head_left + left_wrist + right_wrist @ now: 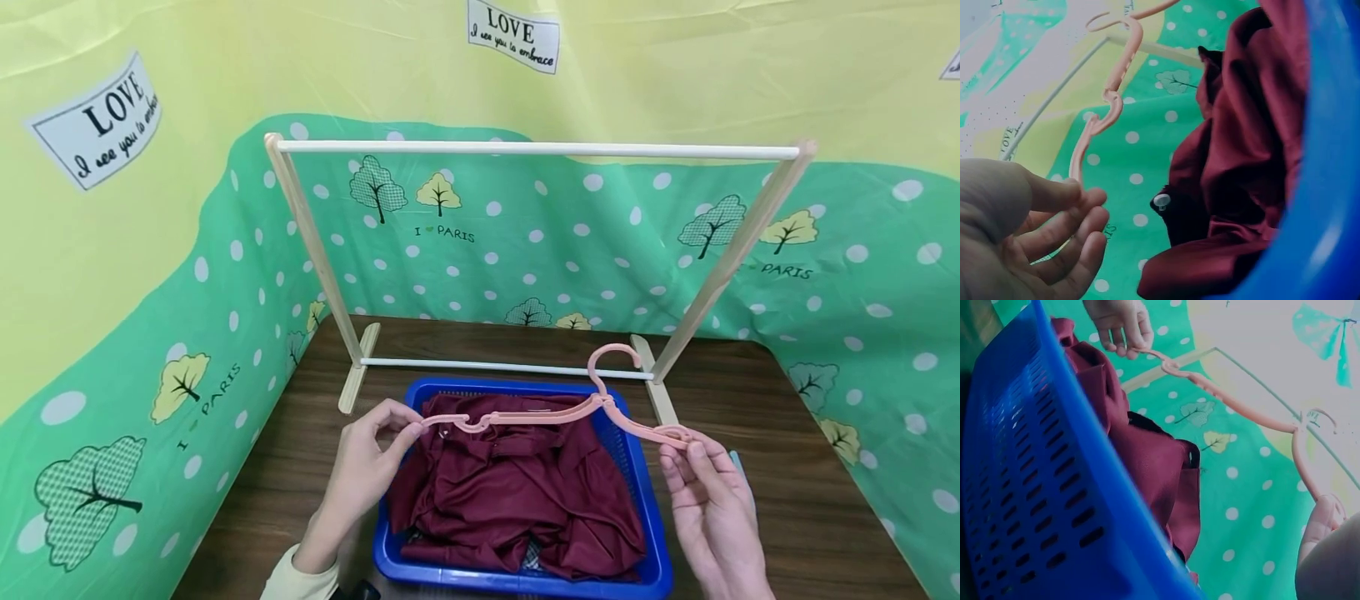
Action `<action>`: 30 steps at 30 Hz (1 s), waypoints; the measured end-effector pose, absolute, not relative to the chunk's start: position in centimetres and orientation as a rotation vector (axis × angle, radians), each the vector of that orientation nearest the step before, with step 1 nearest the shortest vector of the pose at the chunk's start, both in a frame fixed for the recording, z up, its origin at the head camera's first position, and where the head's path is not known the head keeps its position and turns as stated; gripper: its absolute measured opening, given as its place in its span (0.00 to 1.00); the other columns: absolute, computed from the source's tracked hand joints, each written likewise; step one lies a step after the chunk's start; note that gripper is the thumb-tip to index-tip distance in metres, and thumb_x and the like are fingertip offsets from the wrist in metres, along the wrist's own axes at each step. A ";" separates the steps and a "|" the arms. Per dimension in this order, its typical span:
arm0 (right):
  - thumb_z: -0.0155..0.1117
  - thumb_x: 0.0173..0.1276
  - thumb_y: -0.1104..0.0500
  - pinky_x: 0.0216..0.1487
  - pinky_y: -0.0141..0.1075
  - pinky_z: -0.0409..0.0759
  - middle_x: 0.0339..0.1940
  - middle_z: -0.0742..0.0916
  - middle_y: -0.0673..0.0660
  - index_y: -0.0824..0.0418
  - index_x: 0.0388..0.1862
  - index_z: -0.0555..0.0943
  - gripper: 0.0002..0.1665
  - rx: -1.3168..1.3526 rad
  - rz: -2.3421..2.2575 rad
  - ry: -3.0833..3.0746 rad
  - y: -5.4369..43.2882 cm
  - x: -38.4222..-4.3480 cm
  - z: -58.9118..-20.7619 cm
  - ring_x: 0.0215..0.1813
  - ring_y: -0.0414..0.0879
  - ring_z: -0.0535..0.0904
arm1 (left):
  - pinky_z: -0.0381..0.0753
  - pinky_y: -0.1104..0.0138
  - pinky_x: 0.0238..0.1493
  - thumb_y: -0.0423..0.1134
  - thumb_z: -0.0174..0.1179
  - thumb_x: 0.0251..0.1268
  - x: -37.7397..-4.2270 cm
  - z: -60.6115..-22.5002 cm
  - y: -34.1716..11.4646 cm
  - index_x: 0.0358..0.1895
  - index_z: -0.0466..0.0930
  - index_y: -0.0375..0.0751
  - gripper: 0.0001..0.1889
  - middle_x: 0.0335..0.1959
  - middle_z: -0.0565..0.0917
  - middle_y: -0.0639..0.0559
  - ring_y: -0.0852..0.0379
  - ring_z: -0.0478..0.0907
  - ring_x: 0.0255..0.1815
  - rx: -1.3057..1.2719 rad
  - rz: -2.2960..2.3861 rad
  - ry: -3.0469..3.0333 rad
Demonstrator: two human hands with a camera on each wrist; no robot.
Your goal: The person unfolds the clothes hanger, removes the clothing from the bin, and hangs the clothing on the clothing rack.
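Note:
A pink plastic clothes hanger [543, 417] is held up above a blue basket [450, 575]. My left hand [366, 462] pinches its left tip between thumb and forefinger; the left wrist view shows the other fingers loosely bent. At the opposite end, my right hand [712, 508] pinches the hanger's right tip, where there is a small loop. The hook points upward, nearer the right hand. Below lies a crumpled maroon garment [517, 500] in the basket, apart from both hands. A small pale button [1162, 200] shows on its cloth in the left wrist view.
Behind the basket stands a wooden rack with a white top rail [525, 149] and a white lower rail [480, 365]. Its feet rest on a dark wooden table [277, 500]. A green and yellow printed curtain [480, 283] surrounds the table's back and sides.

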State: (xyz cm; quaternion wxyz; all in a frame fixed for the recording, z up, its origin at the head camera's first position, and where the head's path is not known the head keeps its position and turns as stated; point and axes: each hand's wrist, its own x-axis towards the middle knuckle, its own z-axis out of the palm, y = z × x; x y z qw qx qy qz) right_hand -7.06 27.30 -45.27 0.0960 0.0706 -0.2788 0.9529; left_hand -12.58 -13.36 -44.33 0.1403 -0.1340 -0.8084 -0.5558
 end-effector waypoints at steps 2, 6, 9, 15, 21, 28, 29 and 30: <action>0.41 0.91 0.71 0.59 0.37 0.89 0.56 0.92 0.68 0.75 0.61 0.85 0.23 0.212 2.801 -0.854 27.2 -7.0 -45.2 0.54 0.53 0.93 | 0.85 0.70 0.38 0.30 0.72 0.76 -12.5 -44.4 -13.4 0.43 0.89 0.40 0.02 0.36 0.91 0.56 0.62 0.86 0.38 -0.391 -1.549 -2.383; 0.41 0.91 0.72 0.59 0.37 0.89 0.56 0.92 0.68 0.74 0.61 0.86 0.23 0.194 2.780 -0.918 27.1 -6.9 -45.2 0.53 0.52 0.94 | 0.84 0.67 0.39 0.30 0.74 0.73 -12.4 -44.2 -13.3 0.44 0.89 0.45 0.06 0.37 0.91 0.60 0.62 0.86 0.40 -0.409 -1.392 -2.425; 0.42 0.91 0.71 0.58 0.36 0.89 0.56 0.92 0.66 0.73 0.61 0.86 0.22 0.170 2.796 -0.930 27.0 -6.7 -45.3 0.53 0.51 0.94 | 0.84 0.64 0.41 0.31 0.76 0.71 -12.4 -43.7 -13.0 0.48 0.90 0.47 0.08 0.40 0.91 0.61 0.62 0.86 0.42 -0.460 -1.295 -2.429; 0.42 0.91 0.72 0.58 0.36 0.89 0.55 0.92 0.65 0.72 0.61 0.86 0.22 0.177 2.798 -0.987 26.4 -6.4 -45.5 0.53 0.51 0.93 | 0.90 0.56 0.46 0.35 0.78 0.71 -12.2 -42.8 -11.9 0.53 0.91 0.46 0.11 0.45 0.92 0.59 0.61 0.89 0.46 -0.577 -1.301 -2.436; 0.40 0.91 0.73 0.60 0.37 0.89 0.56 0.92 0.65 0.72 0.61 0.86 0.23 0.236 2.813 -1.015 25.6 -6.2 -45.5 0.55 0.52 0.93 | 0.91 0.53 0.48 0.36 0.77 0.72 -12.2 -42.4 -10.6 0.53 0.90 0.46 0.11 0.46 0.93 0.56 0.62 0.89 0.45 -0.675 -1.325 -2.443; 0.41 0.91 0.72 0.60 0.36 0.88 0.55 0.92 0.63 0.70 0.60 0.86 0.22 0.194 2.807 -1.092 25.4 -6.0 -45.4 0.54 0.51 0.93 | 0.88 0.67 0.39 0.35 0.74 0.75 -12.2 -42.6 -9.8 0.50 0.92 0.45 0.07 0.41 0.93 0.59 0.67 0.85 0.39 -0.728 -1.355 -2.415; 0.42 0.91 0.72 0.60 0.36 0.88 0.55 0.92 0.63 0.69 0.60 0.86 0.22 0.183 2.810 -1.102 25.5 -6.0 -45.3 0.55 0.50 0.93 | 0.87 0.68 0.38 0.35 0.74 0.75 -12.2 -42.6 -9.7 0.50 0.92 0.45 0.06 0.41 0.93 0.59 0.68 0.84 0.37 -0.730 -1.359 -2.409; 0.42 0.91 0.72 0.60 0.36 0.88 0.55 0.92 0.63 0.69 0.60 0.86 0.22 0.177 2.812 -1.110 25.5 -5.9 -45.3 0.55 0.50 0.93 | 0.87 0.69 0.36 0.34 0.73 0.75 -12.2 -42.7 -9.7 0.49 0.93 0.45 0.05 0.40 0.93 0.59 0.68 0.83 0.35 -0.732 -1.354 -2.401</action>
